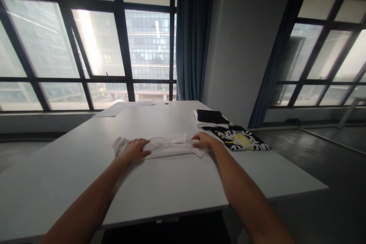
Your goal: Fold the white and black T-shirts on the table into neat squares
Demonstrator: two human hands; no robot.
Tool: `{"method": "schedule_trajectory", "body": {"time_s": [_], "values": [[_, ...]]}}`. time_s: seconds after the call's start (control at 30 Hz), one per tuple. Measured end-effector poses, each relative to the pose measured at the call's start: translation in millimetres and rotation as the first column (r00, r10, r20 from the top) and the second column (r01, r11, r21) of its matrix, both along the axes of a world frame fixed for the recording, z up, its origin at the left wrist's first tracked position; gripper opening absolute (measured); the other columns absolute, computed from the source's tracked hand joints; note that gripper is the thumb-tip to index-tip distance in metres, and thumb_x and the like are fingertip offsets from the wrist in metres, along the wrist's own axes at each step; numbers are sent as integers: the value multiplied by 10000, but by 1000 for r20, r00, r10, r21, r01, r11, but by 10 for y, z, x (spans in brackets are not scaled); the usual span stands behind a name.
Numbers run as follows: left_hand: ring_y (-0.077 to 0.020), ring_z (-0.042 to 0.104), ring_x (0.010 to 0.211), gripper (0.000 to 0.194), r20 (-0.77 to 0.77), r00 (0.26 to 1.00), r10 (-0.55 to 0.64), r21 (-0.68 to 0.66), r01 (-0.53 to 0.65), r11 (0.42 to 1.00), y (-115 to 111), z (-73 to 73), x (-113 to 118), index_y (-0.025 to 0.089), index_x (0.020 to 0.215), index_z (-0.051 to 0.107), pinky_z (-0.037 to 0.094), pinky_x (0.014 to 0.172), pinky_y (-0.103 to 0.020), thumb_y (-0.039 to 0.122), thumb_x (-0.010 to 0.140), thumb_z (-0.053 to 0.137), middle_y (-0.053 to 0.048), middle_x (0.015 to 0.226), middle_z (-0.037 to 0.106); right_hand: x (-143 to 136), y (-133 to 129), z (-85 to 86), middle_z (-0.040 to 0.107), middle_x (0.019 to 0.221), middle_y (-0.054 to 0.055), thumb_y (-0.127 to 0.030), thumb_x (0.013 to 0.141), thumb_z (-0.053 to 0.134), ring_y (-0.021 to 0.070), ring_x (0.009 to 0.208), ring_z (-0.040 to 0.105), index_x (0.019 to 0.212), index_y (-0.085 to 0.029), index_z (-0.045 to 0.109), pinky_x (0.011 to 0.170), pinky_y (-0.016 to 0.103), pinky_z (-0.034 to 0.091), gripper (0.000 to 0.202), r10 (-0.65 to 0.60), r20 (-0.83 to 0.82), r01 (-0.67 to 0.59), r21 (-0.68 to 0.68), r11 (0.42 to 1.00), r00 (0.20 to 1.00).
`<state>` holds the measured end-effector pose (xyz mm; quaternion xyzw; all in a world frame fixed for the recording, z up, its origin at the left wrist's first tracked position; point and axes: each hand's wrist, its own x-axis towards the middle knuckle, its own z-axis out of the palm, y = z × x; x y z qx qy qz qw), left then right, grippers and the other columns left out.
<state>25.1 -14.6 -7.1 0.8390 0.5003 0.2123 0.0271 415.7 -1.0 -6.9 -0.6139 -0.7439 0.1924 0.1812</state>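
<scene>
A white T-shirt (168, 146) lies on the white table (171, 183), folded into a long band that runs left to right. My left hand (135, 150) rests on its left part, palm down, with thumb and fingers apart. A bunched bit of the cloth pokes out to the left of that hand. At the other end, my right hand (205, 141) has bent fingers gripping the shirt near its right edge. A sleeve-like corner of the cloth hangs toward me below the right fingers.
Right of the shirt lies a black garment with a white and yellow print (241, 139). Behind it sits a small stack of folded black and white clothes (213, 118). Paper sheets (114, 109) lie at the far left. Windows, a blue curtain (193, 38) and a pillar stand beyond.
</scene>
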Motion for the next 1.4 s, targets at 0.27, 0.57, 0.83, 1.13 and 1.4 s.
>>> {"method": "schedule_trajectory", "body": {"time_s": [0.27, 0.57, 0.83, 1.13, 1.4], "values": [[-287, 677, 921, 365, 140, 972, 188, 90, -202, 975, -19, 308, -319, 246, 979, 719, 499, 775, -353, 510, 818, 525, -66, 962, 740, 222, -15, 208, 714, 772, 52, -375, 815, 532, 202, 753, 629, 781, -136, 710, 653, 260, 436, 300, -268, -342, 382, 330, 863, 901], [-353, 619, 1056, 280, 618, 643, 453, 285, -720, 633, -133, 527, -620, 191, 1062, 643, 490, 872, -479, 267, 809, 552, -108, 1156, 655, -267, 88, 146, 748, 928, 85, -336, 845, 573, 185, 840, 665, 927, -149, 719, 773, 276, 495, 251, -142, -458, 345, 396, 851, 877], [-351, 524, 1263, 554, 245, 940, 236, 369, -316, 874, 65, 243, -373, 169, 1323, 547, 321, 1108, -549, 411, 825, 571, -163, 1337, 606, -373, 24, 28, 745, 945, 89, -305, 857, 628, 190, 852, 659, 991, -153, 745, 792, 283, 488, 234, -217, -205, 257, 196, 946, 955], [-377, 402, 1361, 628, -293, 940, -174, 23, 189, 982, 19, -166, 604, 342, 1457, 448, 304, 1068, -594, 610, 890, 458, -130, 1481, 484, -495, -62, 78, 750, 1035, 80, -399, 774, 748, 199, 921, 681, 1111, -193, 728, 838, 321, 532, 395, 256, -466, -277, 24, 961, 847], [-466, 574, 1058, 461, -109, 867, 486, 97, -477, 873, 592, -29, -430, 163, 935, 711, 458, 782, -647, 519, 757, 478, -247, 1079, 655, 569, -49, 161, 693, 1143, 183, -340, 886, 570, 332, 1140, 613, 1124, -170, 702, 965, 482, 447, 321, -660, -109, 658, 297, 692, 743]]}}
